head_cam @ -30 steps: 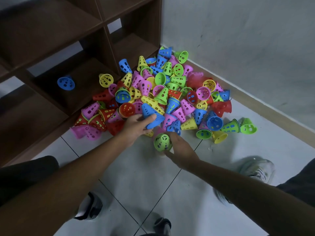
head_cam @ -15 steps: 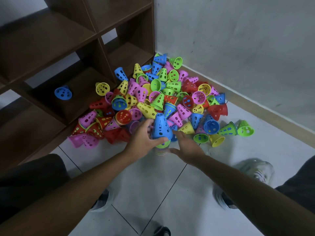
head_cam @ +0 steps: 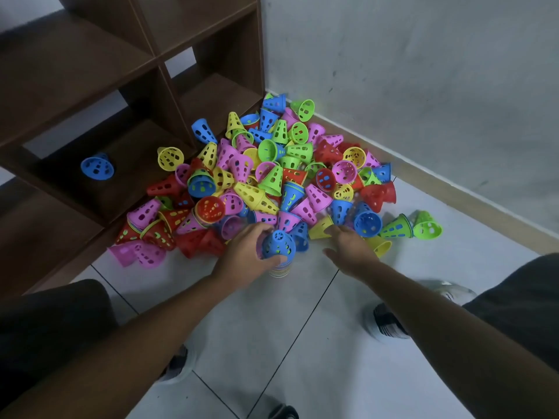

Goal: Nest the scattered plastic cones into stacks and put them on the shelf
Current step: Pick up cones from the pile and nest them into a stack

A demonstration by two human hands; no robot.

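A pale tiled floor (head_cam: 317,343) fills the lower part of the view, crossed by dark grout lines. Beyond the floor on the right rises a grey wall (head_cam: 423,71), scuffed and mottled, and a tan skirting board (head_cam: 453,195) runs along the wall's foot where it meets the floor. On the floor stand sneakers: a light one with dark stripes (head_cam: 390,323) to the right, another (head_cam: 177,362) to the left. Dark trouser legs (head_cam: 51,325) sit above the floor at both sides.
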